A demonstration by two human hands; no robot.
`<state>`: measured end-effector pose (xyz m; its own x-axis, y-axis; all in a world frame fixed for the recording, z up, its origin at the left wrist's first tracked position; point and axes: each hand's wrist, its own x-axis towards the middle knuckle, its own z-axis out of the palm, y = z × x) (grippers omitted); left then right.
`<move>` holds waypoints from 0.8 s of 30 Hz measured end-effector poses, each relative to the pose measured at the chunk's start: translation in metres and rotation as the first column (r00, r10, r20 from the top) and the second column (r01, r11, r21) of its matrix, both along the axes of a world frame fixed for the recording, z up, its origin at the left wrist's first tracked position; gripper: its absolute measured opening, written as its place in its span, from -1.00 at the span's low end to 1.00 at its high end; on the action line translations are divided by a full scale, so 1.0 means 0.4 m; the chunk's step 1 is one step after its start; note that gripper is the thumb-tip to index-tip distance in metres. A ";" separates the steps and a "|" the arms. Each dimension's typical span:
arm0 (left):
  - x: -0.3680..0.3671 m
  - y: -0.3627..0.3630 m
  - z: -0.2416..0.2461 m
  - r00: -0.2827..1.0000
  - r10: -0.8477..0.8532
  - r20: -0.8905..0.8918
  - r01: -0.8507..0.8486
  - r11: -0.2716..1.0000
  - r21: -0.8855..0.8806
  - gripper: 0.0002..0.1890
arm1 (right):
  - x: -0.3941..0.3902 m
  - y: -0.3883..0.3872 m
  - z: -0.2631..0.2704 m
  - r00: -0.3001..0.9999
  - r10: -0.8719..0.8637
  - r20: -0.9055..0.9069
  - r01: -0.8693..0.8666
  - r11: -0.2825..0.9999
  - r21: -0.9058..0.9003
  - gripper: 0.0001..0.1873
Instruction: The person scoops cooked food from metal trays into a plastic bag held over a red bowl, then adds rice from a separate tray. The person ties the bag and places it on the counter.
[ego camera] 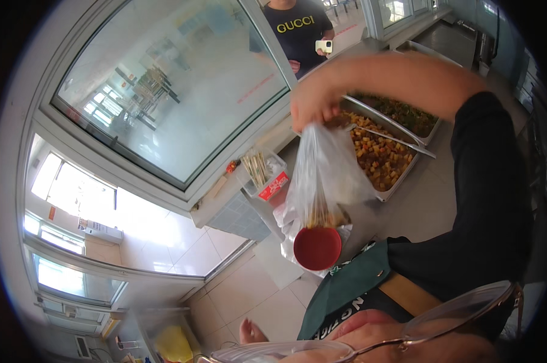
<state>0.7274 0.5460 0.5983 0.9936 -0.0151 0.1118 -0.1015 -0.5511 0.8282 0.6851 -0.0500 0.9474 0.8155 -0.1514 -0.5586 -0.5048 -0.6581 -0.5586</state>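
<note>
My right hand point(316, 102), raised at the upper middle, is shut on the gathered top of a clear plastic bag point(321, 168). The bag hangs down and holds food that is hard to make out. A round red bowl point(317, 248) is at the bag's lower end; whether it is inside or in front of the bag I cannot tell. My left hand point(251, 332) shows only partly at the bottom, above the glasses, away from the bag; its grip is hidden. To the right of the bag, a metal tray point(386, 196) holds diced, cooked food, with a metal utensil handle point(393, 138) across it.
Behind my right forearm, another tray point(430, 138) holds greens. A clear plastic box point(280, 163) of wooden sticks stands on the ledge beside a sliding glass window point(173, 100). Beyond the opening stands a person point(298, 36) holding a phone point(323, 46). A yellow bag point(173, 345) lies at lower left.
</note>
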 end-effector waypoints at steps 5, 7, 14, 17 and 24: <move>-0.038 0.084 -0.219 0.968 0.169 -0.184 -0.123 0.963 0.240 -0.80 | 0.057 -0.281 0.195 0.879 -0.377 0.292 0.451 0.856 -0.251 -0.79; -0.053 0.000 -0.263 0.955 0.164 -0.248 -0.090 0.954 0.285 -0.81 | 0.084 -0.400 0.203 0.848 -0.266 0.458 0.457 0.805 -0.379 -0.77; -0.065 -0.439 -0.308 0.916 0.048 -0.398 0.096 0.938 0.333 -0.84 | 0.285 -0.912 0.136 0.762 0.175 0.624 0.493 0.469 -0.733 -0.63; -0.063 -0.594 -0.314 0.898 0.033 -0.439 0.127 0.935 0.331 -0.84 | 0.353 -1.075 0.038 0.780 0.065 0.622 0.491 0.553 -0.673 -0.52; -0.073 -0.764 -0.327 0.858 0.066 -0.509 0.134 0.928 0.347 -0.85 | 0.479 -1.318 -0.239 0.734 -0.144 0.663 0.584 0.633 -0.509 -0.69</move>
